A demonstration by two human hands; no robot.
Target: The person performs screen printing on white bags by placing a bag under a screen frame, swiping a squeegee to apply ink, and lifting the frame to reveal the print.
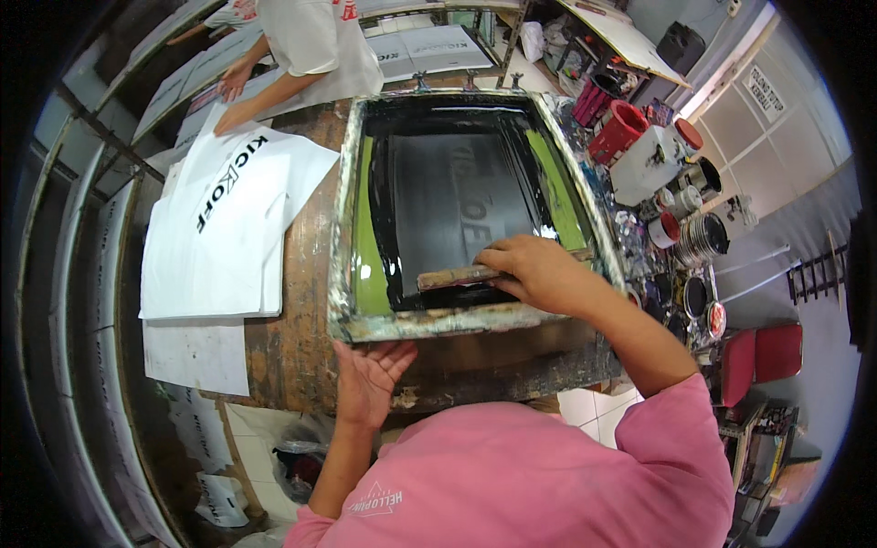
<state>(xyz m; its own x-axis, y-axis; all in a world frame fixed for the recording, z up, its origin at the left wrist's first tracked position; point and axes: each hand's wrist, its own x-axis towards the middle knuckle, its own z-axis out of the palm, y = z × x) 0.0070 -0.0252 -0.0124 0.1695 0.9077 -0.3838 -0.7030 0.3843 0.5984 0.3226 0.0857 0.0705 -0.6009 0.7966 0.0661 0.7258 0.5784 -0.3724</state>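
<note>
In front of me a screen printing frame (429, 321) lies on a worn wooden table, its rim smeared with paint. Black ink rings the grey mesh (448, 196), where faint lettering shows, and green strips run down both sides. My right hand (530, 272) is closed round a squeegee (457, 277) near the frame's front end, its blade down by the black ink. Under the frame's front left corner is my left hand (373, 376), palm up, fingers stretched out by the lower edge; it holds nothing that I can see.
Left of the frame sits a stack of printed white bags or sheets (215, 247). A co-worker's hands (239, 96) touch its far end. Paint cans (702, 236) and a red bucket (618, 131) crowd the right side. Drying racks (100, 274) stand far left, a red chair (758, 363) at right.
</note>
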